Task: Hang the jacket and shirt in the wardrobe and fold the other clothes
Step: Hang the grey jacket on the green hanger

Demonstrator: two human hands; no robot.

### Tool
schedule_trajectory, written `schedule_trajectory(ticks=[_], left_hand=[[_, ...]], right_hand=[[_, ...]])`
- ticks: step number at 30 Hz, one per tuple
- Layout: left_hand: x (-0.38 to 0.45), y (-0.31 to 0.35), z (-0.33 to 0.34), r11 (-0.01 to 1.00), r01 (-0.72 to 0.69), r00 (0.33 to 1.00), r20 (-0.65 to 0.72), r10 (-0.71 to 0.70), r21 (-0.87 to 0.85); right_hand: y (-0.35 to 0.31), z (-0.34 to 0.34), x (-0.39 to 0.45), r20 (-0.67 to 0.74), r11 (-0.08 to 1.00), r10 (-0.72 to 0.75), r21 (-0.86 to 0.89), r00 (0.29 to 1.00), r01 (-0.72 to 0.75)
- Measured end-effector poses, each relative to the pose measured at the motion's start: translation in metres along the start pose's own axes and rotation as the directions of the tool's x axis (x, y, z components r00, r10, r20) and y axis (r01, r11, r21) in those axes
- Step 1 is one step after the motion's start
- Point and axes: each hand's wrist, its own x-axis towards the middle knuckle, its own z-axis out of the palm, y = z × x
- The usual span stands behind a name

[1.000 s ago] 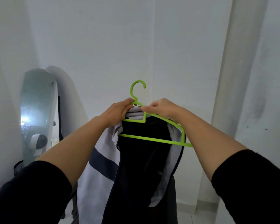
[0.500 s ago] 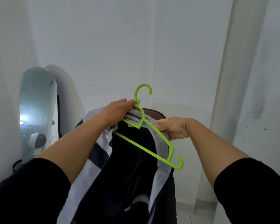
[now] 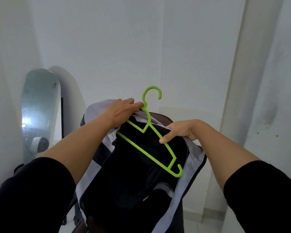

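Hanger (image 3: pixel 155 145) tilted steeper than before, left hand (image 3: pixel 123 113) gripping collar, right hand (image 3: pixel 180 131) pinching jacket (image 3: pixel 141 174) lower.

Hanger (image 3: pixel 149 145): bright lime green, plain, one colour hook to bar. Jacket (image 3: pixel 141 174): black lining, pale grey outer panels, dark navy band across grey at left, navy edging at right. Sleeves (image 3: pixel 32 195): plain black, both arms. Walls (image 3: pixel 116 47): plain white; small dark specks at right. Mirror (image 3: pixel 40 106): grey-green glass, bright white glare spot low at left. Chair back (image 3: pixel 163 117) behind jacket: dark brown.
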Motion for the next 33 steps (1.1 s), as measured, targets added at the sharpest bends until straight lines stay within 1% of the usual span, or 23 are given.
schedule_trajectory(ticks=[1, 2, 3, 4, 5, 6, 7, 8, 9, 12, 14, 16, 18, 20, 21, 22, 24, 26, 28, 29, 30, 31, 33], left_hand=[[0.001, 0.001, 0.001, 1.000, -0.003, 1.000, 0.006, 0.003, 0.009], [0.002, 0.001, 0.002, 1.000, -0.002, 1.000, 0.015, 0.002, 0.009], [0.004, 0.003, 0.003, 1.000, -0.003, 1.000, 0.024, 0.003, -0.005], [0.005, 0.004, 0.003, 1.000, -0.003, 0.999, 0.039, 0.004, -0.028], [0.007, 0.006, 0.002, 0.998, -0.001, 0.998, 0.059, 0.005, -0.059], [0.008, 0.009, 0.001, 0.996, 0.008, 0.997, 0.082, 0.000, -0.091], [0.010, 0.011, 0.000, 0.993, 0.009, 0.995, 0.095, 0.002, -0.114], [0.010, 0.013, 0.000, 0.993, 0.006, 0.996, 0.093, 0.005, -0.119], [0.010, 0.014, 0.001, 0.994, 0.002, 0.997, 0.073, 0.006, -0.107], [0.008, 0.016, 0.006, 1.000, 0.003, 1.000, 0.010, -0.003, -0.015], [0.009, 0.015, 0.008, 1.000, 0.007, 1.000, 0.018, -0.007, 0.024], [0.013, 0.018, 0.008, 1.000, -0.009, 1.000, 0.025, 0.009, 0.008], [0.017, 0.019, 0.005, 0.993, 0.010, 0.998, 0.058, -0.003, -0.118], [0.021, 0.018, 0.003, 0.955, 0.042, 0.994, 0.112, -0.009, -0.295], [0.022, 0.017, 0.003, 0.936, 0.042, 0.992, 0.124, 0.001, -0.349], [0.022, 0.017, 0.002, 0.925, 0.035, 0.992, 0.129, 0.015, -0.378], [0.021, 0.020, -0.001, 0.922, 0.013, 0.991, 0.131, 0.041, -0.386], [0.020, 0.028, -0.008, 0.954, -0.015, 0.988, 0.144, 0.061, -0.299], [0.021, 0.043, -0.011, 0.996, -0.056, 0.985, 0.160, 0.067, -0.070], [0.022, 0.051, -0.011, 0.997, -0.063, 0.988, 0.144, 0.057, 0.039], [0.025, 0.058, -0.010, 0.993, -0.044, 0.993, 0.112, 0.032, 0.107], [0.029, 0.061, -0.009, 0.990, 0.003, 0.997, 0.080, -0.014, 0.144], [0.036, 0.061, -0.006, 0.980, 0.139, 0.988, 0.041, -0.146, 0.143]], right_hand=[[-0.001, -0.002, 0.001, -0.046, 0.997, 0.028, -0.075, 0.999, -0.032], [-0.002, -0.004, 0.002, -0.136, 0.978, 0.034, -0.199, 0.990, -0.061], [-0.003, -0.005, 0.004, -0.250, 0.940, 0.003, -0.331, 0.968, -0.089], [-0.002, -0.006, 0.007, -0.365, 0.890, -0.056, -0.441, 0.929, -0.120], [-0.001, -0.005, 0.008, -0.474, 0.842, -0.124, -0.516, 0.872, -0.161], [0.001, -0.005, 0.010, -0.571, 0.819, -0.174, -0.536, 0.802, -0.204], [0.003, -0.003, 0.010, -0.648, 0.819, -0.208, -0.525, 0.733, -0.232], [0.007, -0.002, 0.011, -0.701, 0.831, -0.220, -0.499, 0.678, -0.246], [0.011, -0.002, 0.012, -0.729, 0.842, -0.215, -0.475, 0.650, -0.255], [0.026, -0.007, 0.012, -0.745, 0.857, -0.128, -0.415, 0.655, -0.304], [0.036, -0.010, 0.012, -0.751, 0.861, -0.076, -0.381, 0.656, -0.337], [0.042, -0.009, 0.014, -0.763, 0.870, -0.070, -0.361, 0.642, -0.335], [0.046, -0.005, 0.016, -0.789, 0.889, -0.086, -0.336, 0.608, -0.310], [0.044, -0.001, 0.017, -0.831, 0.907, -0.094, -0.298, 0.549, -0.296], [0.043, 0.001, 0.017, -0.851, 0.912, -0.087, -0.277, 0.517, -0.302], [0.042, 0.002, 0.016, -0.868, 0.912, -0.079, -0.261, 0.491, -0.316], [0.042, 0.002, 0.016, -0.889, 0.901, -0.069, -0.250, 0.453, -0.355], [0.042, 0.003, 0.017, -0.902, 0.903, -0.057, -0.230, 0.428, -0.364], [0.034, 0.005, 0.021, -0.912, 0.939, -0.018, -0.156, 0.410, -0.306], [0.026, 0.008, 0.024, -0.910, 0.963, 0.009, -0.104, 0.414, -0.249], [0.018, 0.011, 0.028, -0.899, 0.984, 0.037, -0.043, 0.437, -0.172], [0.008, 0.016, 0.030, -0.879, 0.996, 0.058, 0.019, 0.473, -0.086], [-0.006, 0.030, 0.036, -0.837, 0.995, 0.038, 0.081, 0.547, 0.055]])
